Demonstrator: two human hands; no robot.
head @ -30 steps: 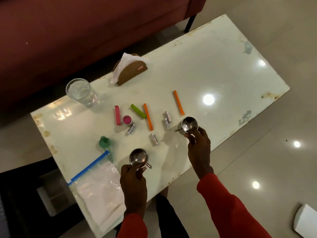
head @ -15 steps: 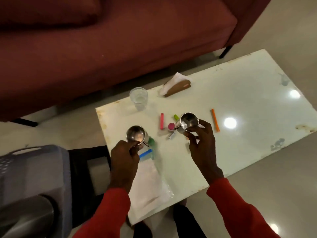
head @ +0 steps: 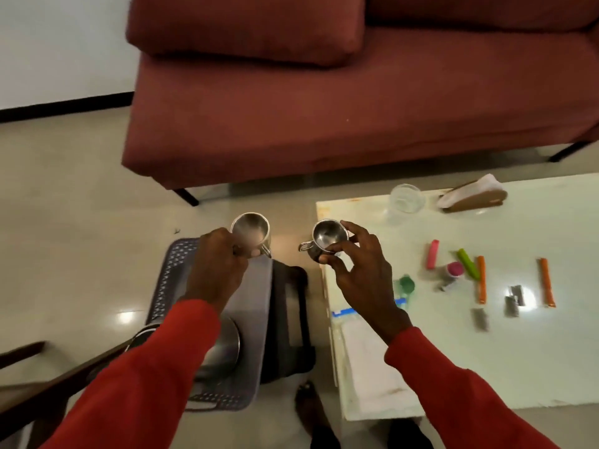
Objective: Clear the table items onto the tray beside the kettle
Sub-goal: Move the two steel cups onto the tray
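Left hand (head: 215,270) grips a steel cup (head: 250,234) above the far end of the grey tray (head: 181,264). The kettle (head: 223,348) stands at the tray's near end, at 6 o'clock from that cup. Right hand (head: 358,273) pinches a second steel cup (head: 325,243) at the table (head: 534,367) corner. Sticks and batteries lie on the table at 3 o'clock.

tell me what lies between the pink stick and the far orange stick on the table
In the head view, between the pink stick and the far orange stick lie a pink-capped pot, a green stick and another orange stick.
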